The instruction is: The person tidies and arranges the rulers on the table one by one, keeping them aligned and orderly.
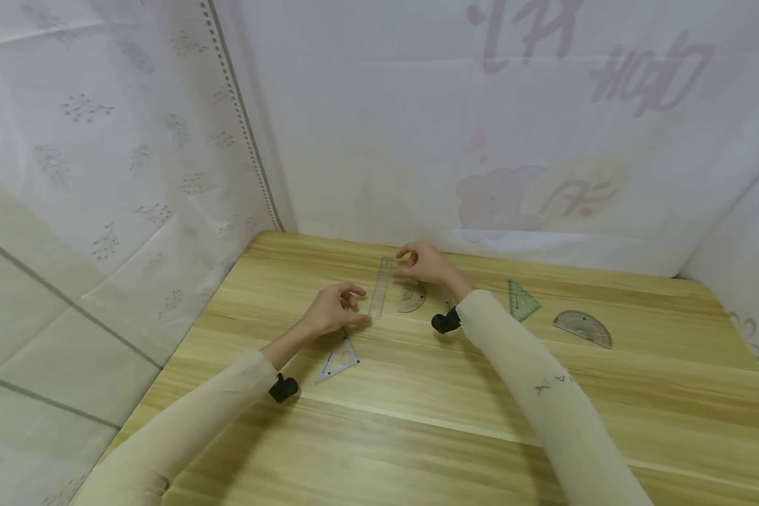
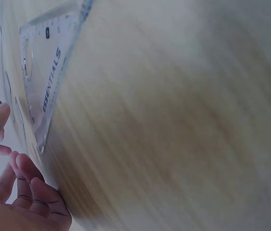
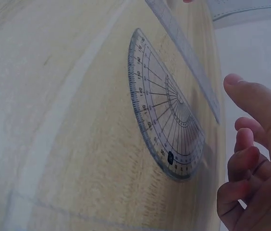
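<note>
A clear straight ruler (image 1: 381, 288) lies flat on the wooden table between both hands. My left hand (image 1: 336, 309) hovers by its near end, thumb and fingers parted with nothing between them. By the far end, my right hand (image 1: 422, 263) has loosely bent fingers and holds nothing; in the right wrist view its thumb (image 3: 253, 98) stays apart from the ruler (image 3: 188, 55). Below the right hand lies a clear protractor (image 1: 411, 298). A clear set square (image 1: 339, 362) marked ESSENTIALS lies just below the left hand, also visible in the left wrist view.
Right of the right forearm lie a green set square (image 1: 523, 302) and a second protractor (image 1: 583, 328). A transparent piece (image 1: 445, 295) is partly hidden by the right wrist. White printed cloth (image 1: 379, 140) hangs behind the table (image 1: 379, 436) and at its sides.
</note>
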A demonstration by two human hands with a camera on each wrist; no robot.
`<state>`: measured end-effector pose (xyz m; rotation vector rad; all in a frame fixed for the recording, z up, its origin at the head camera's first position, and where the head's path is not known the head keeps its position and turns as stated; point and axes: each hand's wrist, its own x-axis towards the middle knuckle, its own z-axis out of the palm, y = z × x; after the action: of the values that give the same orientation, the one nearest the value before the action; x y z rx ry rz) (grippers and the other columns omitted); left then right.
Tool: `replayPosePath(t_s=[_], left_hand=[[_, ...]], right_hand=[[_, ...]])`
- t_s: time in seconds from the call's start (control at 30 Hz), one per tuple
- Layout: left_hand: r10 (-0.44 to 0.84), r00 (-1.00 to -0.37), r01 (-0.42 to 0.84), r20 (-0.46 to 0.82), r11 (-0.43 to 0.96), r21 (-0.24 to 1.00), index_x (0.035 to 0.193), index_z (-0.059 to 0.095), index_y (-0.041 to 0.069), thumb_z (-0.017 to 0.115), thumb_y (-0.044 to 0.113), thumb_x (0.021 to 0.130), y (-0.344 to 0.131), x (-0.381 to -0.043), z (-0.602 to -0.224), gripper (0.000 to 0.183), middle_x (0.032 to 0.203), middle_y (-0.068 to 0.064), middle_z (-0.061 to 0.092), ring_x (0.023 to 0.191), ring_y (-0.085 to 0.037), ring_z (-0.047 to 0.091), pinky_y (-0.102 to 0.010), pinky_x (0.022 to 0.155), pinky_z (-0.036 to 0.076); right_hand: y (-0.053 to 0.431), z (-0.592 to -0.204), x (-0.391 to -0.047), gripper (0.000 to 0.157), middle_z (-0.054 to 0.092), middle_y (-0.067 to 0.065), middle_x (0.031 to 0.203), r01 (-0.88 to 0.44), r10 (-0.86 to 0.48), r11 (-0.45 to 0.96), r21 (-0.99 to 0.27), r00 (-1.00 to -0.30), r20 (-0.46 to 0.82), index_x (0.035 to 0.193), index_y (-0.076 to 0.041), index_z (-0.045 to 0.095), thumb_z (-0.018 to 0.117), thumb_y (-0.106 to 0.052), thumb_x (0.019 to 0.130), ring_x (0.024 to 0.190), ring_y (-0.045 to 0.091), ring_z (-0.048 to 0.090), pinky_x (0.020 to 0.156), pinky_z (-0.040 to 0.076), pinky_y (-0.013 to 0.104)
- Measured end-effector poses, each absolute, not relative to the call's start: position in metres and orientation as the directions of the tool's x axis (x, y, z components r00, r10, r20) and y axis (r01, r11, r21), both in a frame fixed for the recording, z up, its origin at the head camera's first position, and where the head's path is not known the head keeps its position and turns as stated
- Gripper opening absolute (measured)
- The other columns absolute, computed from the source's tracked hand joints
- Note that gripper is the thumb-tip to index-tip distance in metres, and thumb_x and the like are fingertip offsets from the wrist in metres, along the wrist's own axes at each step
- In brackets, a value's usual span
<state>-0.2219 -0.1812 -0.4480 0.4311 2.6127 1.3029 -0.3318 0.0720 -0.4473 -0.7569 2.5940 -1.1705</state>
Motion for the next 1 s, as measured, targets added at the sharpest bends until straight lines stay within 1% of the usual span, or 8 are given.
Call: replayPosePath(t_s=[0.13, 0.4, 0.53, 0.83, 1.0], left_hand=[[0.356, -0.934, 0.204, -0.021, 0.582, 0.787, 0.125, 0.063, -0.003, 0.090, 0.016, 0.080, -0.1796, -0.2238, -0.4489, 0.056, 0.089, -0.009, 0.061, 0.073, -0.019, 0.059, -0.030, 0.065, 0.047], [0.338, -0.940, 0.179, -0.047, 0.604, 0.777, 0.126, 0.062, -0.002, 0.089, 0.019, 0.081, -0.1792, -0.2205, -0.4501, 0.056, 0.089, -0.006, 0.060, 0.073, -0.020, 0.055, -0.032, 0.067, 0.045], [0.316, -0.947, 0.161, -0.056, 0.619, 0.769, 0.126, 0.063, 0.001, 0.090, 0.020, 0.081, -0.1789, -0.2194, -0.4514, 0.056, 0.089, -0.004, 0.061, 0.075, -0.020, 0.055, -0.033, 0.070, 0.046], [0.324, -0.945, 0.171, -0.049, 0.617, 0.768, 0.125, 0.063, 0.001, 0.090, 0.019, 0.080, -0.1789, -0.2190, -0.4527, 0.056, 0.088, -0.004, 0.061, 0.077, -0.020, 0.057, -0.034, 0.074, 0.047], [0.332, -0.942, 0.185, -0.042, 0.620, 0.762, 0.125, 0.063, -0.001, 0.090, 0.019, 0.080, -0.1772, -0.2204, -0.4536, 0.056, 0.088, -0.004, 0.061, 0.077, -0.020, 0.057, -0.034, 0.074, 0.048]], right_hand=[[0.0719, -0.4482, -0.3319, 0.046, 0.062, 0.010, 0.086, -0.366, -0.512, 0.564, -0.740, -0.858, 0.034, 0.126, 0.001, 0.066, 0.081, -0.021, 0.090, 0.071, 0.020, 0.055, 0.064, 0.046, 0.031], [0.0725, -0.4490, -0.3311, 0.049, 0.059, 0.009, 0.083, -0.366, -0.517, 0.567, -0.738, -0.855, 0.026, 0.128, 0.004, 0.064, 0.081, -0.021, 0.090, 0.070, 0.019, 0.052, 0.063, 0.044, 0.030], [0.0715, -0.4482, -0.3306, 0.050, 0.059, 0.008, 0.082, -0.368, -0.520, 0.570, -0.734, -0.854, 0.024, 0.128, 0.005, 0.063, 0.081, -0.022, 0.090, 0.069, 0.018, 0.051, 0.061, 0.042, 0.029], [0.0677, -0.4482, -0.3343, 0.052, 0.059, 0.009, 0.080, -0.372, -0.531, 0.562, -0.739, -0.847, 0.023, 0.129, 0.005, 0.062, 0.083, -0.020, 0.088, 0.066, 0.017, 0.051, 0.059, 0.043, 0.029], [0.0648, -0.4490, -0.3388, 0.054, 0.059, 0.008, 0.078, -0.373, -0.535, 0.564, -0.736, -0.845, 0.018, 0.129, 0.006, 0.063, 0.084, -0.021, 0.087, 0.065, 0.016, 0.051, 0.058, 0.043, 0.028]])
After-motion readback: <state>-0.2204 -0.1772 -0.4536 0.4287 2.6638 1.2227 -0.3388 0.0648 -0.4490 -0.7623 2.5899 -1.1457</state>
